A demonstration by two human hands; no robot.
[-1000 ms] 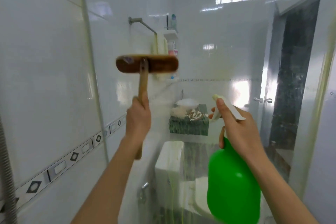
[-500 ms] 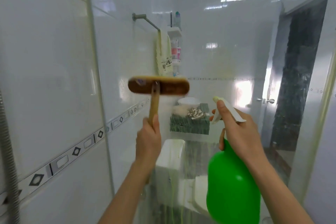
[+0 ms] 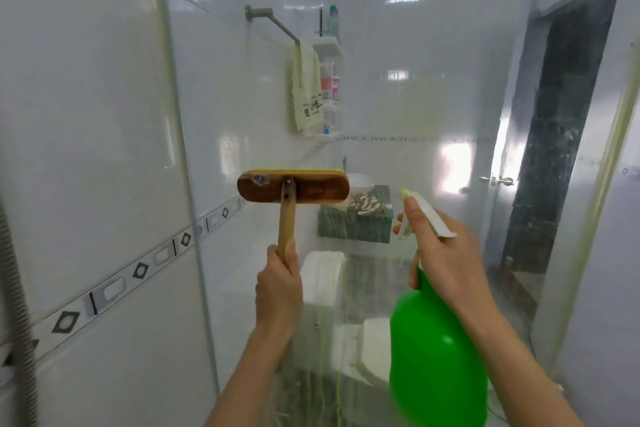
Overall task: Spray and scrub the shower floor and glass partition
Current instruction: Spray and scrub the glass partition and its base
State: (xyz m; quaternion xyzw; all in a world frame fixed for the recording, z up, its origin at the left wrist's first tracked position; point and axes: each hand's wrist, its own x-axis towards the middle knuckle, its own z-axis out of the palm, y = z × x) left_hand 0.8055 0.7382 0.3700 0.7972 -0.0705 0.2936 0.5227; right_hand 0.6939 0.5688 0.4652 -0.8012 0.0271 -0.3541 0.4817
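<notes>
— Green round plastic spray bottle (image 3: 437, 360): where?
— Hanging under the right hand (image 3: 446, 262), fingers wrapped round its white trigger head. The left hand (image 3: 278, 289) clenches the handle of a brown wooden scrub brush (image 3: 293, 186); its head, above those fingers, turns yellow bristles to the clear glass partition (image 3: 398, 80).
— Any writing?
— Beyond the fingers, a pale hanging towel (image 3: 306, 90) bears dark print, unreadable.
</notes>
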